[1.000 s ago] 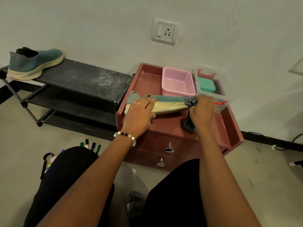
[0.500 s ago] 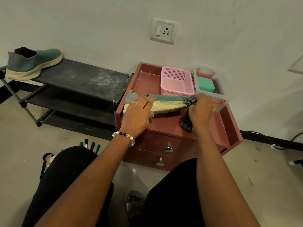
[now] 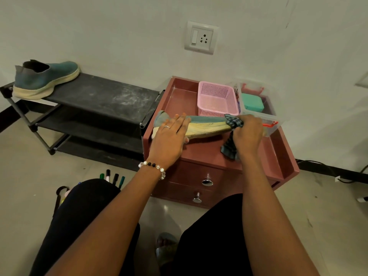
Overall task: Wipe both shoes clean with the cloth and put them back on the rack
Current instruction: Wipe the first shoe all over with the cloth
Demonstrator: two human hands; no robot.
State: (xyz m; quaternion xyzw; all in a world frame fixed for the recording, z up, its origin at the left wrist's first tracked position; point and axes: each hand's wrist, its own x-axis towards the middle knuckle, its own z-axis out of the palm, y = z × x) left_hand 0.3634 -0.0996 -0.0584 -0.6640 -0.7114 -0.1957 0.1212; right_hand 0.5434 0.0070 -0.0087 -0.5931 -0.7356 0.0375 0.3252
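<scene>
- Teal knit slip-on shoe with a thick cream rubber sole (image 3: 205, 127) lies tipped on its side on the top of the dusty-pink two-drawer wooden cabinet (image 3: 211, 172), sole facing the person, long axis running left to right across the cabinet top.
- Its heel end points left, toward the rack; its toe end points right, toward the clear plastic storage box (image 3: 268, 124).
- Left hand (image 3: 169, 136) presses down over the heel half with fingers fairly straight across the upper and the thumb tucked under at the sole, pinning the shoe in place.
- Right hand (image 3: 248, 132) is curled round a bunched dark blue checked cloth (image 3: 232, 134) at the toe tip; the cloth's loose end hangs down onto the cabinet top.
- So the unwiped length of sole lies leftward from the cloth, and a wiping stroke would likely run along the long axis toward the left hand.
- Matching teal shoe (image 3: 44, 79) stands upright on the top shelf of the black metal-and-fabric shoe rack (image 3: 103, 96), well left of the cabinet; the left hand is the nearer one for returning the shoe there.
- Pink perforated plastic basket (image 3: 217, 99) sits just behind the shoe on the cabinet.
</scene>
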